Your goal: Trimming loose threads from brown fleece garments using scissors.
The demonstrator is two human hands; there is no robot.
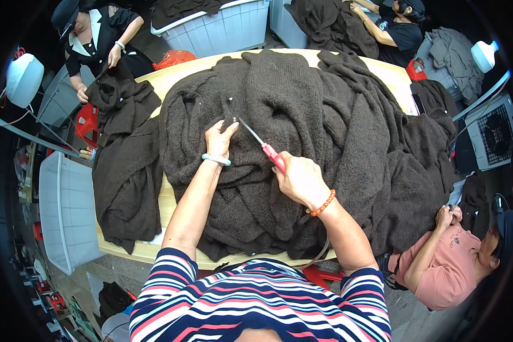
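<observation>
A large heap of dark brown knitted cloth [347,142] covers most of the table in front of me. My left hand [218,138], with a pale bangle at its wrist, pinches a bit of the cloth near the heap's middle. My right hand [303,179], wearing an orange bead bracelet, is closed around a tool with a red handle and a slim metal shaft [255,135]. The shaft's tip is close to my left fingertips. Small white specks [230,98] show on the cloth just beyond my left hand. What the pinching fingers hide cannot be made out.
The wooden table [390,71] shows around the heap. One person [111,51] handles dark cloth at the far left; others work at the far right and near right [447,256]. White bins [68,211] stand left and behind. Lamps [25,80] flank the table.
</observation>
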